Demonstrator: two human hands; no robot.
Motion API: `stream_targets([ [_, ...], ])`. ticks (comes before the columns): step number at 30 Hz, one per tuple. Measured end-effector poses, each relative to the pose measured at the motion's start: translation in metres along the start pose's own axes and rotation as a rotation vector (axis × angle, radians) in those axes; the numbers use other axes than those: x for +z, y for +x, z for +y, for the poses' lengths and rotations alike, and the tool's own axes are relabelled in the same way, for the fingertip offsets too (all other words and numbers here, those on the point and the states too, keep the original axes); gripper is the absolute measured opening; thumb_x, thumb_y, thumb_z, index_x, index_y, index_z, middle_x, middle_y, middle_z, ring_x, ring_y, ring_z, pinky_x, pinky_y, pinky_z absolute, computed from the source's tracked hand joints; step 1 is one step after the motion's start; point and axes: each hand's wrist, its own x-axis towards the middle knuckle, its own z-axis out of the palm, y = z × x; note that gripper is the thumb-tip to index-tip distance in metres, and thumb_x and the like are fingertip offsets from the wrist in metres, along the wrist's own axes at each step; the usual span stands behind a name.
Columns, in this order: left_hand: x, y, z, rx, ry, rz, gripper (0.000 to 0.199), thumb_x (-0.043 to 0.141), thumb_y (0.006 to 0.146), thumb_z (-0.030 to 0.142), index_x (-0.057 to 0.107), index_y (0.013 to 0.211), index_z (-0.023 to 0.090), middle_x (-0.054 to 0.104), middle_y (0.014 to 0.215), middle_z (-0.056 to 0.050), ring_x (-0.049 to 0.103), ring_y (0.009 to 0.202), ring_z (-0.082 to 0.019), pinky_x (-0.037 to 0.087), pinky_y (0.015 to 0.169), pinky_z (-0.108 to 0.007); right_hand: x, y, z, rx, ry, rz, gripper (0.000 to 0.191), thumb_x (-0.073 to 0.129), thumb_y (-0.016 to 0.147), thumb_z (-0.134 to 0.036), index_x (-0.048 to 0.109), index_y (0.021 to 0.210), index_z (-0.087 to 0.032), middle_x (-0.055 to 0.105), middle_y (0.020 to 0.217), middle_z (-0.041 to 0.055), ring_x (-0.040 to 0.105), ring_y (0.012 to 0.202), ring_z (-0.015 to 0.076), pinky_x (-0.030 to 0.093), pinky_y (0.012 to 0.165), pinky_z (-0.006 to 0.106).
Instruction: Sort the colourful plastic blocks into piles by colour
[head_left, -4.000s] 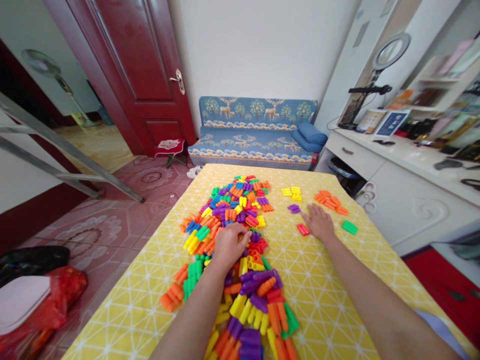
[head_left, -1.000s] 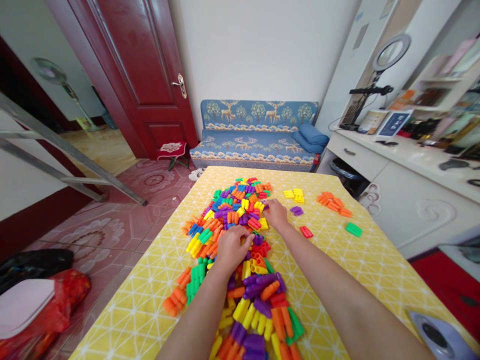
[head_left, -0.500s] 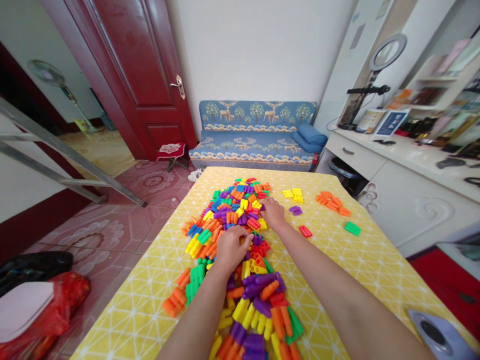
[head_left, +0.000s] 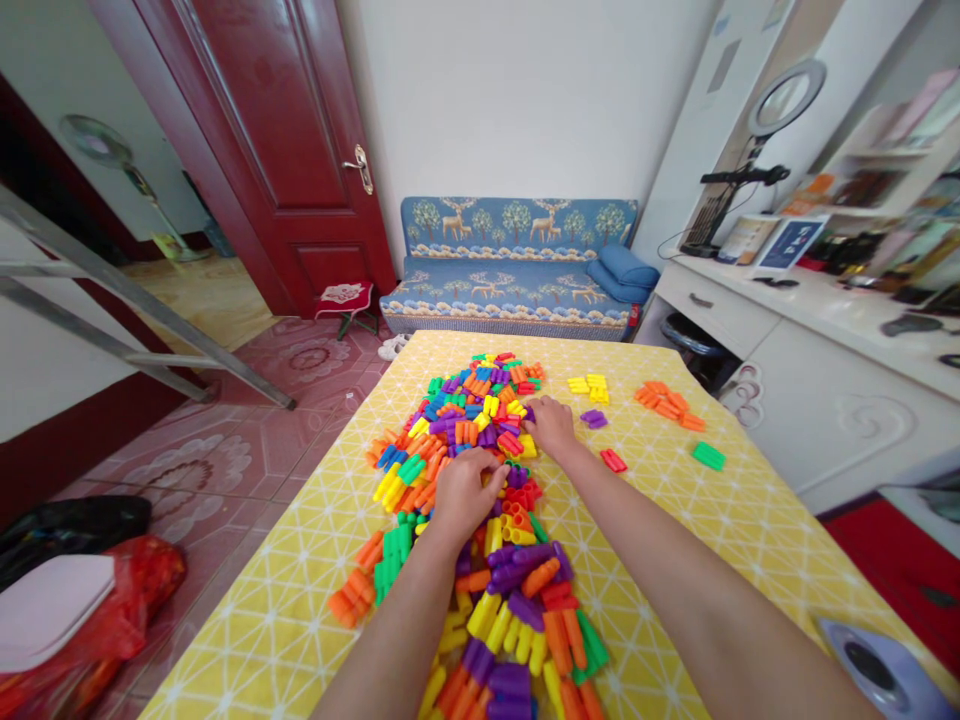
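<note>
A long heap of colourful plastic pieces (head_left: 517, 570) runs down the middle of a table with a yellow patterned cloth (head_left: 660, 560). My left hand (head_left: 469, 490) rests over the heap's middle, fingers curled together; what they hold, if anything, is hidden. At the heap's right edge, my right hand (head_left: 551, 428) has its fingers bent down beside purple and yellow pieces, and its fingertips are partly hidden. Apart from the heap, on the right, lie yellow pieces (head_left: 597, 388), purple pieces (head_left: 594, 418), a red piece (head_left: 613, 460), orange pieces (head_left: 666, 402) and a green piece (head_left: 709, 456).
Beyond the table stands a blue patterned sofa (head_left: 510, 270). A white dresser (head_left: 810, 390) is on the right, a metal ladder (head_left: 135, 300) on the left. A pale purple object (head_left: 877, 665) sits at the table's near right. Bags (head_left: 142, 590) lie on the floor at left.
My right hand has shifted slightly right, away from the heap's edge. My left hand stays nearly where it was. The whole view has moved a little.
</note>
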Motion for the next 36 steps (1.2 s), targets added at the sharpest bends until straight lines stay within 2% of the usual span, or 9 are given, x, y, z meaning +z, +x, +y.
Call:
stream_targets([
  [3,0.0,0.0,0.0,-0.001,-0.005,-0.001,0.021,0.056,0.087,0.029,0.063,0.07,0.018,0.066,0.076,-0.003,0.06,0.076,-0.016,0.042,0.07,-0.026,-0.006,-0.003,0.014,-0.032,0.072,0.073,0.032,0.065,0.079,-0.037,0.067,0.108,-0.025,0.067,0.103,0.0067,0.059,0.099,0.0231,0.04,0.088,0.035],
  [6,0.0,0.0,-0.001,0.006,-0.009,-0.002,0.021,0.056,0.087,0.029,0.063,0.07,0.018,0.066,0.076,-0.003,0.06,0.077,-0.016,0.042,0.07,-0.026,-0.013,-0.005,0.042,0.008,0.3,0.301,0.036,0.064,0.077,-0.042,0.067,0.107,-0.021,0.067,0.098,0.0071,0.061,0.087,0.0204,0.045,0.082,0.033],
  [10,0.0,0.0,-0.001,0.01,-0.013,0.002,0.021,0.056,0.087,0.03,0.064,0.071,0.018,0.066,0.076,-0.003,0.061,0.078,-0.017,0.043,0.07,-0.026,-0.019,-0.013,0.098,0.291,0.554,0.53,0.047,0.061,0.074,-0.05,0.066,0.105,-0.014,0.069,0.097,0.0106,0.062,0.071,0.018,0.05,0.067,0.031],
  [13,0.001,0.0,-0.001,0.004,-0.012,0.0,0.021,0.056,0.087,0.03,0.064,0.071,0.018,0.066,0.076,-0.003,0.061,0.078,-0.017,0.043,0.07,-0.026,-0.018,-0.026,0.142,0.486,0.516,0.555,0.05,0.059,0.074,-0.05,0.065,0.103,-0.01,0.069,0.094,0.0142,0.064,0.073,0.0208,0.051,0.07,0.034],
  [17,0.001,-0.001,-0.001,0.006,0.001,0.004,0.022,0.056,0.087,0.031,0.063,0.071,0.018,0.066,0.077,-0.003,0.06,0.077,-0.017,0.042,0.069,-0.026,-0.01,-0.045,0.174,0.504,0.398,0.429,0.041,0.065,0.068,-0.046,0.068,0.09,-0.011,0.07,0.082,0.0144,0.064,0.073,0.0254,0.049,0.072,0.039],
  [25,-0.001,0.0,0.0,0.004,-0.012,0.003,0.022,0.055,0.087,0.031,0.064,0.071,0.018,0.066,0.077,-0.003,0.061,0.078,-0.017,0.043,0.07,-0.026,0.001,-0.052,0.166,0.355,0.421,0.261,0.043,0.063,0.066,-0.037,0.069,0.102,-0.014,0.069,0.079,0.0071,0.062,0.066,0.0187,0.05,0.068,0.033],
  [30,-0.002,0.0,0.002,0.009,-0.015,0.002,0.021,0.055,0.087,0.029,0.064,0.071,0.018,0.067,0.077,-0.003,0.061,0.078,-0.017,0.043,0.07,-0.027,-0.001,-0.053,0.145,0.336,0.361,0.462,0.036,0.055,0.074,-0.035,0.068,0.102,-0.015,0.067,0.099,0.0108,0.06,0.069,0.0177,0.049,0.071,0.033],
  [32,-0.002,0.0,0.001,0.01,-0.016,0.003,0.021,0.055,0.087,0.03,0.063,0.07,0.018,0.066,0.077,-0.003,0.061,0.078,-0.017,0.043,0.07,-0.027,-0.003,-0.054,0.127,0.243,0.369,0.48,0.031,0.051,0.079,-0.034,0.068,0.098,-0.017,0.066,0.102,0.0097,0.06,0.072,0.0178,0.049,0.071,0.033],
  [36,-0.001,0.0,0.0,0.004,-0.018,0.001,0.022,0.055,0.087,0.03,0.063,0.07,0.018,0.066,0.075,-0.003,0.06,0.077,-0.017,0.043,0.07,-0.027,-0.003,-0.052,0.084,-0.072,0.376,0.292,0.027,0.051,0.082,-0.028,0.068,0.102,-0.018,0.066,0.109,0.0091,0.061,0.094,0.0215,0.047,0.089,0.037],
])
